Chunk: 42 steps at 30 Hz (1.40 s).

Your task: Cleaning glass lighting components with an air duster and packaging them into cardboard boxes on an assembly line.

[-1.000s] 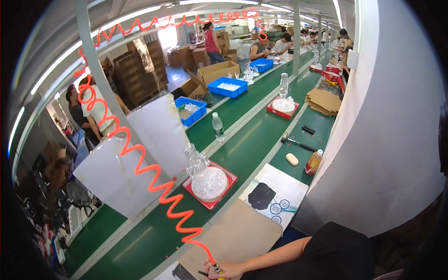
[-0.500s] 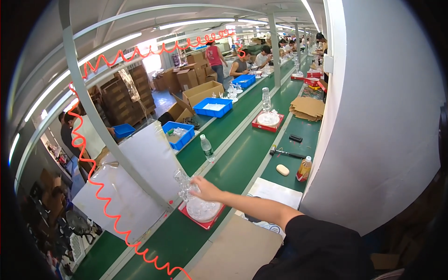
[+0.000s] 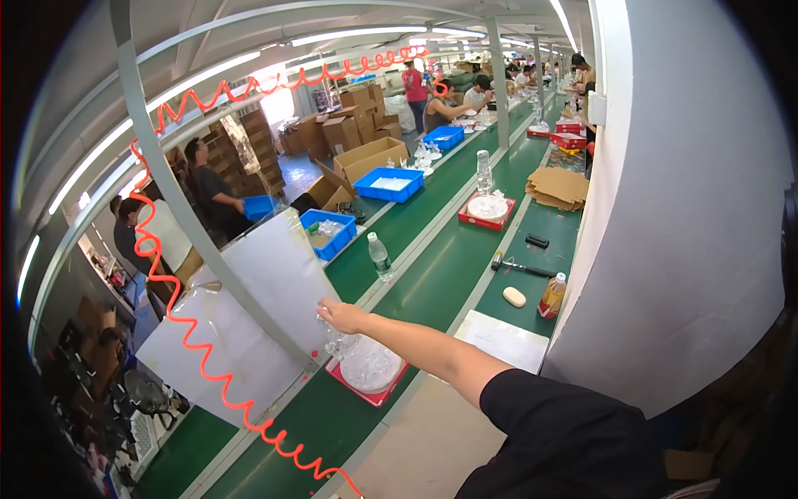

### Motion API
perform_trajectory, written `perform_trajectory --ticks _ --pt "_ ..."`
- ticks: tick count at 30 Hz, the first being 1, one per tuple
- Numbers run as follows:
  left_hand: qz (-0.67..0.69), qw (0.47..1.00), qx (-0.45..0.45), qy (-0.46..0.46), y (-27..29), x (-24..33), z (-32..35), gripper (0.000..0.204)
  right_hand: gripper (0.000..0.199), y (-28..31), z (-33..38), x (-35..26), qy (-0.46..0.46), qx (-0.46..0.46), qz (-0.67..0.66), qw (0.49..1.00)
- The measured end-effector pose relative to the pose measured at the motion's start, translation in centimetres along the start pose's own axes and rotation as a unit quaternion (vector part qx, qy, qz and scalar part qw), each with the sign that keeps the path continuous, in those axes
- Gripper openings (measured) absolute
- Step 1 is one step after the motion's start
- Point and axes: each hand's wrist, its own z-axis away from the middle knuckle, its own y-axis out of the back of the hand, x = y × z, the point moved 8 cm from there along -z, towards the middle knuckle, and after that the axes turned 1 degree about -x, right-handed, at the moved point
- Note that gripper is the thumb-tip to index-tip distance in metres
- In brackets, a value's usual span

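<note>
My right hand (image 3: 342, 318) reaches far out to the left over the green conveyor bench. Its fingers are closed at the upper end of a clear, tall faceted piece (image 3: 337, 341), and they hide part of it. That piece stands at the left side of a shallow red tray (image 3: 384, 399). On the tray lies a round white disc (image 3: 366, 378) with clear, shiny parts on top. My left hand is out of view.
Farther along stands another red tray (image 3: 489, 223) with a similar load. A clear bottle (image 3: 380, 256), a hammer (image 3: 524, 267), an amber drink bottle (image 3: 552, 296) and a white oval block (image 3: 514, 297) are nearby. An orange coiled hose (image 3: 218, 378) hangs at left. Co-workers sit farther off.
My right hand has moved from the side of the clear piece to its top. The view has shifted slightly. A person carrying a blue bin has come into sight at the left.
</note>
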Motion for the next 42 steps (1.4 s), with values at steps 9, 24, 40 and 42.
perform_trajectory --ticks 9,24,40,42 --pt "-0.079 0.984 0.125 0.098 1.5 -14.8 4.6 0.063 0.067 -0.8 17.2 -6.3 0.253 0.264 -0.028 0.93" --pt "0.24 0.964 0.117 -0.007 2.9 -7.0 0.7 0.051 0.065 -11.4 30.4 -10.4 0.215 0.153 -0.19 0.945" --pt "0.043 0.997 0.04 0.054 1.4 -2.4 -3.2 0.068 0.069 -18.9 34.3 -14.2 0.299 0.063 -0.277 0.911" --pt "0.031 0.996 0.039 0.07 1.9 -2.2 -2.9 0.066 0.068 -18.9 34.2 -14.5 0.3 0.039 -0.279 0.911"
